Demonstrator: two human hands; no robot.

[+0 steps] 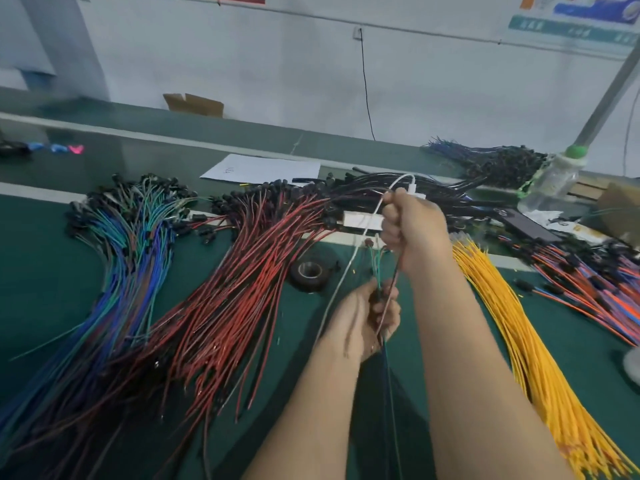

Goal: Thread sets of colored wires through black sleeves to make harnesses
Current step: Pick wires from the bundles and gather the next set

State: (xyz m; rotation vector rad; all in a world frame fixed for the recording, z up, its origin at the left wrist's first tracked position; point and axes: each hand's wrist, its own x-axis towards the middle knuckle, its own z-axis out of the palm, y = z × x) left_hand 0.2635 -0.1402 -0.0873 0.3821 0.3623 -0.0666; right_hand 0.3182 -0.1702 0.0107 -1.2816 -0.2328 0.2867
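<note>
Wire set (396,275), green + dark strands: strung betw. hands, centre of bench. R hand (414,226) fisted round far end; L hand (363,320) grips near end

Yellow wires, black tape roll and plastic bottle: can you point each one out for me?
yellow wires (536,358), head view, middle of the bundle on the right.
black tape roll (329,270), head view, its dark outer ring, not the hole.
plastic bottle (554,183), head view, its clear body below the green cap.
</note>
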